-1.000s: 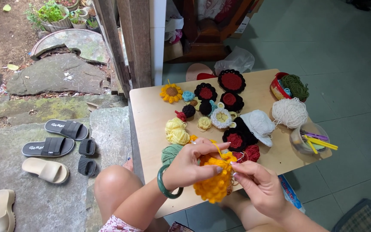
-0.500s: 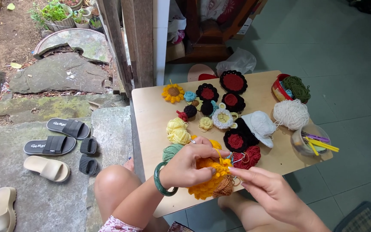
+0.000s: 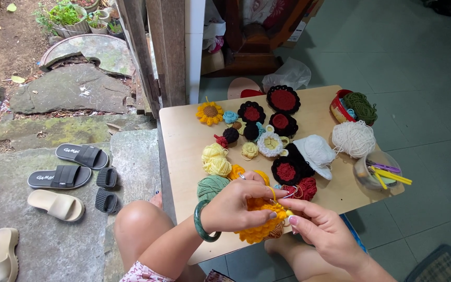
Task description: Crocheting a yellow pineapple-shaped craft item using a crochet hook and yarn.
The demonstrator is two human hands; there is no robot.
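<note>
Doorway spot, half indoors on green tile, half stone step outside w/ sandals (image 3: 68, 176); low wooden surface (image 3: 184, 137) sits between. Left hand (image 3: 235, 204), green bangle (image 3: 202, 221) on wrist, is closed around the orange crochet piece (image 3: 259, 225), fingers curled over its top, a strand of yarn looped over the index. Right hand (image 3: 323, 230) pinches at the piece's right edge, thumb & forefinger pressed together near the left fingertips; looks like a thin hook or ring there but too small to tell. Piece is held above the near edge of the surface, over the lap, not resting on the surface.

Judging by the grip, a stitch is being worked along the ruffled edge, mid-row. Next move prob calls for steady tension on the looped yarn & a small turn of the piece w/ the left hand so the edge faces the right fingers.

Just beyond the hands: green yarn ball (image 3: 212, 186), yellow crochet balls (image 3: 216, 160), black-and-red flowers (image 3: 286, 170). Further out: sunflower piece (image 3: 210, 112), white yarn ball (image 3: 353, 138), clear cup of coloured hooks (image 3: 376, 169), red basket w/ green yarn (image 3: 353, 106) at the far right corner
</note>
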